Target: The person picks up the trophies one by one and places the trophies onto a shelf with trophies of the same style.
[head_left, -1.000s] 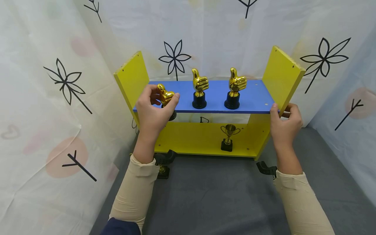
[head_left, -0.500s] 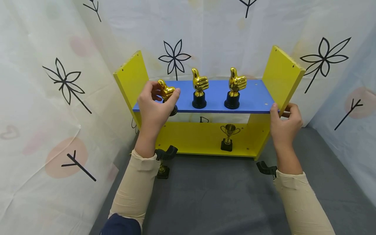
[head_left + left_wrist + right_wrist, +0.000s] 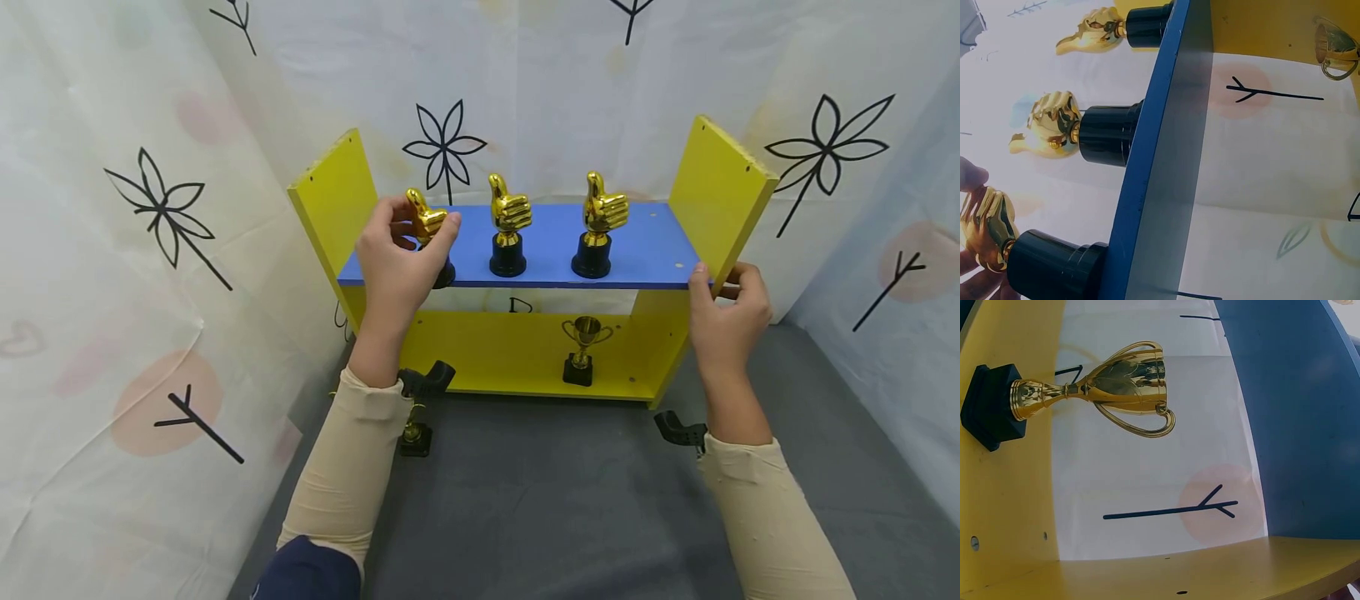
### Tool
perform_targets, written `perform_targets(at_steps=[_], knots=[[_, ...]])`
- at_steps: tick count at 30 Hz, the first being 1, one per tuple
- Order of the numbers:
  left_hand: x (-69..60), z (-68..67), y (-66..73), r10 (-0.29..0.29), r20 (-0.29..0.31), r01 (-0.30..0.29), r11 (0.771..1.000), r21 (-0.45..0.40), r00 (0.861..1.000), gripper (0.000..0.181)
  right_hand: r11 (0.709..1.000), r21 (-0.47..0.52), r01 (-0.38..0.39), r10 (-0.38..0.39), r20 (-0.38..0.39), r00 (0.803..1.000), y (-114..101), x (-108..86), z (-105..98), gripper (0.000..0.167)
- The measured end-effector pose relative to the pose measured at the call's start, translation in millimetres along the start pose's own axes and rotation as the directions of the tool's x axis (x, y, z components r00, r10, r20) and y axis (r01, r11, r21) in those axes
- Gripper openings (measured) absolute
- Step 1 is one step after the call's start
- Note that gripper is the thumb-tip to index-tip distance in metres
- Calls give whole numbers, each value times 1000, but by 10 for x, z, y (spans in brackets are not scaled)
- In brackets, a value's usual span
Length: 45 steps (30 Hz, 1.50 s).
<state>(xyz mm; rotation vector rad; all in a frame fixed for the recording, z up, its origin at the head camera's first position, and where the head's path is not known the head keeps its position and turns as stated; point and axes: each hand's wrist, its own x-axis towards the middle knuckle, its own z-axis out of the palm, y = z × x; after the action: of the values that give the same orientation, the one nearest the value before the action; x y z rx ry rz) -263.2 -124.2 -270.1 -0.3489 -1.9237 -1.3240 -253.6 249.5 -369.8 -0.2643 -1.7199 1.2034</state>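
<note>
- So we've got the left hand (image 3: 401, 262) pinching a shiny gold thumbs-up trophy with a round black base (image 3: 431, 220), fingers on one side and thumb on the other.
- That trophy is at the left part of the flat blue shelf board (image 3: 555, 242), by its front edge, leaning a bit in the left wrist view. We can't really tell if the base sits flat.
- Our right hand (image 3: 729, 312) grips the yellow wooden right side panel (image 3: 720, 196), thumb in front by the blue board's corner, other fingers wrapped round the outer side.
- Next to the held one we see two matching gold thumbs-ups, both upright on the blue board: a middle trophy (image 3: 511, 213) and a right-hand trophy (image 3: 604, 213), well apart from each other.
- Down on the yellow bottom shelf (image 3: 495, 354), toward the right, stands a small gold two-handled cup on a black base (image 3: 586, 333).
- We also spot another gold trophy with a black base (image 3: 415, 440) on the grey surface (image 3: 540, 492), partly hidden beside the beige left sleeve (image 3: 348, 467).
</note>
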Motion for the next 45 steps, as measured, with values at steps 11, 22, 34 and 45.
perform_targets(at_steps=[11,22,34,45], knots=[[57,50,-40,-5,10,5,1000,16,1000,51,1000,9,18,-18,2,1000,22,0,0,38],[123,96,-88,-35,23,34,999,17,999,52,999,25,21,-21,7,1000,-7,-7,-18,38],[158,132,-149,-40,29,39,999,22,999,53,1000,22,18,-18,18,1000,-37,-24,-39,40],[137,126,-184,-49,51,46,997,63,997,58,1000,27,4,-4,12,1000,-23,-19,-29,37]])
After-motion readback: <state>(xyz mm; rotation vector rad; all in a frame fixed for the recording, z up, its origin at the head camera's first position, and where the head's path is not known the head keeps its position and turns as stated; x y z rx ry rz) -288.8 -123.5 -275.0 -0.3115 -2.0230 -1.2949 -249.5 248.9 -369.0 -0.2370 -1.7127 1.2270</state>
